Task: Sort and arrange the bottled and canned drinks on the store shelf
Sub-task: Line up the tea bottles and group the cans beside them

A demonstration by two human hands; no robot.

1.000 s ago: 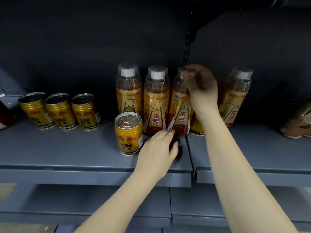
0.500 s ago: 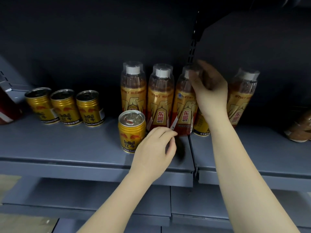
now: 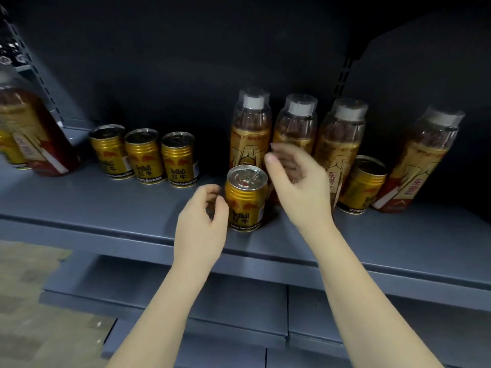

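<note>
A gold Red Bull can (image 3: pixel 245 199) stands alone near the front of the grey shelf (image 3: pixel 106 208). My left hand (image 3: pixel 202 224) hovers at its left side with loosely curled fingers, holding nothing. My right hand (image 3: pixel 297 184) hangs to the can's right, fingers spread and relaxed, in front of the orange bottles. Three orange bottles (image 3: pixel 251 128) stand in a row behind the can. A fourth bottle (image 3: pixel 422 160) leans at the far right, with another gold can (image 3: pixel 362 184) beside it.
Three gold cans (image 3: pixel 143 155) stand in a row at the left. A large orange bottle (image 3: pixel 34 131) leans at the far left edge. A slotted upright (image 3: pixel 342 78) divides the back panel. Lower shelves (image 3: pixel 186 309) show below.
My right hand has let go of the third bottle's cap and dropped toward the front can. My left hand has shifted left to the can's side. The view has swung left.
</note>
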